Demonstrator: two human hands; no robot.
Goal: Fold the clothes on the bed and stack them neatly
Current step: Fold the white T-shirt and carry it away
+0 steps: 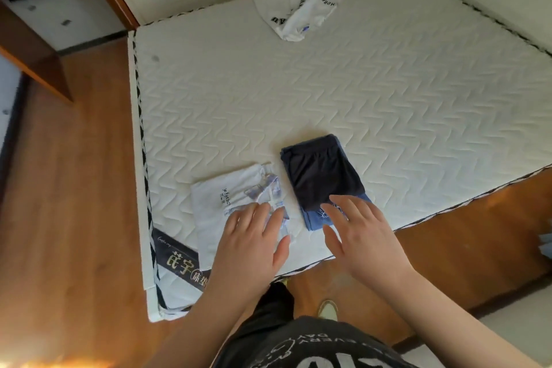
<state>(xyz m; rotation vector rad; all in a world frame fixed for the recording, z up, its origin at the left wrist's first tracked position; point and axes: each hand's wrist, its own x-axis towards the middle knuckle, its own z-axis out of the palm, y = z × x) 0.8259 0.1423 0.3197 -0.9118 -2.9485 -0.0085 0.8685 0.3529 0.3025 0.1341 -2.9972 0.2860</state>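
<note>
- Left hand [254,236] lies flat, fingers straight and spread, on the folded white shirt [215,212] at the near corner of the mattress [298,92]; it presses, it does not pinch.
- Right hand [358,233] is open too, fingers fanned, holding nothing — fingertips over the near end of the dark folded stack [322,176], navy piece on top of a blue one. Contact there: cannot tell.
- The two folded items lie just beside each other, apart, one ahead of each hand.
- Remaining item: crumpled white garment [298,9], unfolded, well beyond both hands and up-right of them, long axis slanting away to the right.
- Judgement: the right hand is nearer — a forward reach across the mattress is needed to fetch it.
</note>
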